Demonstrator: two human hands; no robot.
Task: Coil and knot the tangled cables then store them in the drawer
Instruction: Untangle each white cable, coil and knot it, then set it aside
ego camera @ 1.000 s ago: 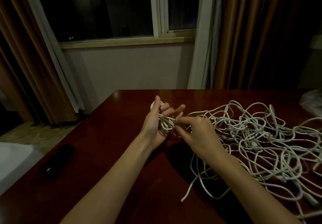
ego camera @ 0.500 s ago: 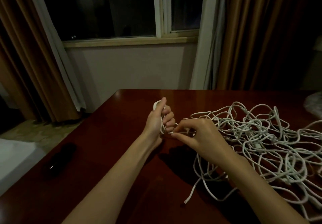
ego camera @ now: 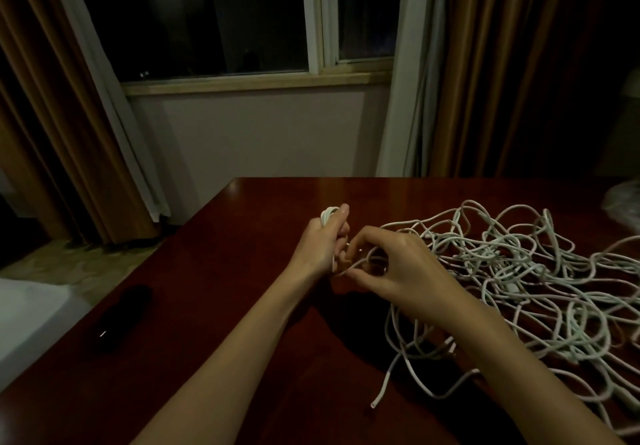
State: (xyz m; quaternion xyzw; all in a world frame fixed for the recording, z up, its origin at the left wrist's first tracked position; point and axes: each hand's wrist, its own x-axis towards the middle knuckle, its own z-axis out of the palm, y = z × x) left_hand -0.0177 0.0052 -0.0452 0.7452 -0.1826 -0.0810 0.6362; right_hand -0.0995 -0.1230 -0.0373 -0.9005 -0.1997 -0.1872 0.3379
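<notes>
A: Both hands are up over the table [ego camera: 214, 306], just left of the big tangle of cables [ego camera: 519, 271], which sprawls across the table's right side.

B: Look at the left hand [ego camera: 322, 247]: fingers curled round a small white coil [ego camera: 327, 216], thumb pressed along its top.

A: And the right hand [ego camera: 398, 268] sits close beside it, between coil and tangle, thumb and fingertips pinching a single strand that runs back into the heap.

B: So I'd call this the coiling step, early on. Most of the cable lies loose on the table, with one free end [ego camera: 375, 401] poking out nearer the person than the tangle.

A: Next move, I'd say: bring that pinched strand round the coil while the left hand keeps the loops from springing open.

B: It needs slack, though. The strand feeds from a knotted mass, so a snag looks likely.

A: No drawer in view anywhere. There's a dark object [ego camera: 121, 313] on the table, well left of the tangle, too dim to identify
</notes>
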